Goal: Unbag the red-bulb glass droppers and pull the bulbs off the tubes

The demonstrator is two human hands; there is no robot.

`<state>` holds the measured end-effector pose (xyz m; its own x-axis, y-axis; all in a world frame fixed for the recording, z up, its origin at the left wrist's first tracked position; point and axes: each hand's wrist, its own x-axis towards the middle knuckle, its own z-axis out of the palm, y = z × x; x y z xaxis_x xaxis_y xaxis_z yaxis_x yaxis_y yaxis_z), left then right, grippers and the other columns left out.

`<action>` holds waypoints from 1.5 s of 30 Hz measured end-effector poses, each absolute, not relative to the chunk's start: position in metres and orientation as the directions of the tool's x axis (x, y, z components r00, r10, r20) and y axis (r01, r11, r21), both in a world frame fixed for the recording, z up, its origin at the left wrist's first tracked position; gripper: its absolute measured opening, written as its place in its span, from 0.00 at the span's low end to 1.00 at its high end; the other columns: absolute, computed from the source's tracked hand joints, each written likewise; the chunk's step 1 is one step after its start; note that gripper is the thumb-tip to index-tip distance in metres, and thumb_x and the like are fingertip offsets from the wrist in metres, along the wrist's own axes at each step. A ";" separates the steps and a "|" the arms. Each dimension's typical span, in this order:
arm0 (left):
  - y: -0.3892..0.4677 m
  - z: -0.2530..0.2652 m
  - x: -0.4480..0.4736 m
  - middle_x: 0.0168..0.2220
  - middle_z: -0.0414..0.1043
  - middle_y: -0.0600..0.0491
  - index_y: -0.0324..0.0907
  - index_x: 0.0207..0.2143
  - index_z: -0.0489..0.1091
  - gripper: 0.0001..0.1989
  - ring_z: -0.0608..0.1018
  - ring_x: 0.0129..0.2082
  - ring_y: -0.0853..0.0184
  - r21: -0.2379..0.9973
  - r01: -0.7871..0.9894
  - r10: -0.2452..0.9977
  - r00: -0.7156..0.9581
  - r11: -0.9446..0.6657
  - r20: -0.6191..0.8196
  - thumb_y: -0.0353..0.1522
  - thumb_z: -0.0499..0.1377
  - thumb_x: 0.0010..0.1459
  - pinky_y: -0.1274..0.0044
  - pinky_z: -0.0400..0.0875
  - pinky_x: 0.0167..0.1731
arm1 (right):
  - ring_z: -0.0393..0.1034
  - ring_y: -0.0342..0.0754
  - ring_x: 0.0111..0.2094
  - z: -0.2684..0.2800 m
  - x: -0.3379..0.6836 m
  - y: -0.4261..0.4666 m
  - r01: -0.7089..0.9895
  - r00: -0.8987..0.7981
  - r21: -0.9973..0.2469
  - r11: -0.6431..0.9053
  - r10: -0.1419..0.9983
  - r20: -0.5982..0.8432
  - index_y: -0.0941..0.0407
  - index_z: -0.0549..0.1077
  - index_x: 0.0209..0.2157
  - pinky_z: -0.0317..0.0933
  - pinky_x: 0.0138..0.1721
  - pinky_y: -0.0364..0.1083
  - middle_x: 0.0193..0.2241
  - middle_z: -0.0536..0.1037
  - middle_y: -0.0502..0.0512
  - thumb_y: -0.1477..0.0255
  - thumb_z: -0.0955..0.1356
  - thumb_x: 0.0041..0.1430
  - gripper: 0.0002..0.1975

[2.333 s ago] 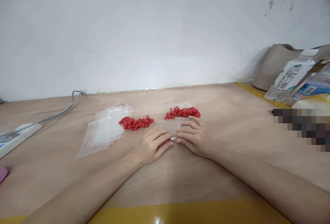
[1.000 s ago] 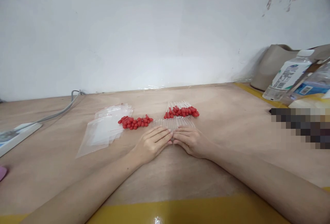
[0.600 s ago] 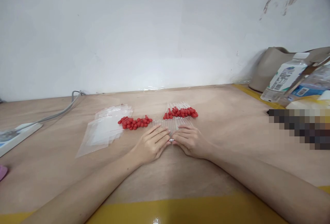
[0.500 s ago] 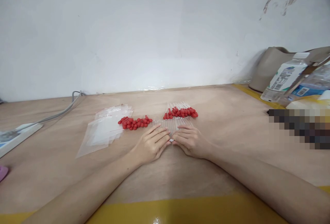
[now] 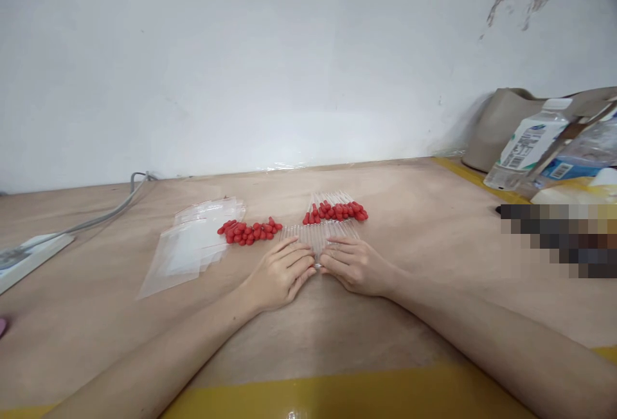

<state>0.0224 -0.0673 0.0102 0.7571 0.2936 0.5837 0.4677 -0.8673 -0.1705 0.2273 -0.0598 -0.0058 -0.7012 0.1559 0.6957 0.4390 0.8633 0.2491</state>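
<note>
A row of clear thin tubes (image 5: 314, 237), apparently glass, lies side by side on the table. My left hand (image 5: 284, 269) rests over the left part of the row, fingers stretched out and thumb by the near ends. Mirroring it, my right hand (image 5: 354, 265) covers the right part, fingers extended. The hands almost meet at the near ends and hide much of the tubes. Beyond the row lie several droppers with red bulbs (image 5: 337, 211), their clear stems pointing toward the wall. A pile of loose red rubber bulbs (image 5: 250, 232) sits to the left.
Overlapping clear zip bags (image 5: 180, 257) lie left of the bulbs. A white power strip (image 5: 45, 255) with a grey cable (image 5: 103, 214) is far left. At right stand a plastic bottle (image 5: 525, 142) and a grey-beige bin (image 5: 482, 126). Yellow tape (image 5: 270, 400) lines the near edge.
Both hands stay over the tubes with barely any motion. The whole view has shifted slightly.
</note>
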 end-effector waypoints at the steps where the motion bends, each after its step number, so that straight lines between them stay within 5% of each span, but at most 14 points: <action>1: -0.067 0.010 0.022 0.37 0.74 0.50 0.38 0.35 0.68 0.07 0.75 0.40 0.66 -0.162 0.469 0.302 0.760 -0.868 0.576 0.29 0.52 0.58 0.68 0.65 0.50 | 0.69 0.41 0.33 -0.006 0.227 -0.060 0.439 -0.704 0.252 0.863 0.155 0.693 0.60 0.69 0.31 0.60 0.50 0.45 0.26 0.75 0.51 0.74 0.61 0.60 0.07; 23: -0.071 0.013 0.019 0.35 0.71 0.50 0.39 0.35 0.66 0.08 0.70 0.41 0.65 0.052 0.449 0.416 0.771 -0.892 0.482 0.28 0.48 0.60 0.70 0.64 0.43 | 0.70 0.45 0.40 -0.002 0.234 -0.063 0.409 -0.755 0.407 0.817 0.052 0.654 0.62 0.70 0.35 0.61 0.52 0.48 0.33 0.76 0.56 0.76 0.62 0.58 0.06; 29: -0.068 0.008 0.019 0.33 0.72 0.51 0.40 0.34 0.68 0.06 0.72 0.37 0.67 0.099 0.461 0.428 0.695 -0.882 0.577 0.30 0.51 0.59 0.73 0.65 0.39 | 0.70 0.44 0.41 -0.002 0.233 -0.062 0.426 -0.709 0.279 0.861 0.126 0.694 0.59 0.71 0.35 0.59 0.53 0.50 0.32 0.77 0.53 0.75 0.62 0.59 0.07; 34: -0.066 0.006 0.019 0.31 0.73 0.52 0.40 0.32 0.68 0.05 0.73 0.33 0.68 0.041 0.481 0.393 0.662 -0.876 0.638 0.31 0.54 0.57 0.73 0.65 0.37 | 0.69 0.47 0.43 -0.004 0.229 -0.062 0.463 -0.630 0.127 0.877 0.225 0.743 0.58 0.71 0.37 0.59 0.52 0.52 0.34 0.78 0.53 0.69 0.63 0.58 0.09; 45: -0.069 0.010 0.021 0.34 0.74 0.54 0.41 0.37 0.67 0.07 0.73 0.36 0.67 -0.276 0.495 0.200 0.710 -0.824 0.675 0.30 0.58 0.54 0.68 0.64 0.44 | 0.71 0.45 0.40 -0.011 0.225 -0.062 0.448 -0.617 0.077 0.891 0.246 0.747 0.58 0.71 0.36 0.58 0.53 0.52 0.32 0.78 0.51 0.74 0.63 0.58 0.07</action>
<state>0.0207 -0.0687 0.0102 0.7099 0.2002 0.6752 0.4948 -0.8240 -0.2759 0.2252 -0.0617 -0.0111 -0.6172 0.2460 0.7473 0.4481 0.8907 0.0769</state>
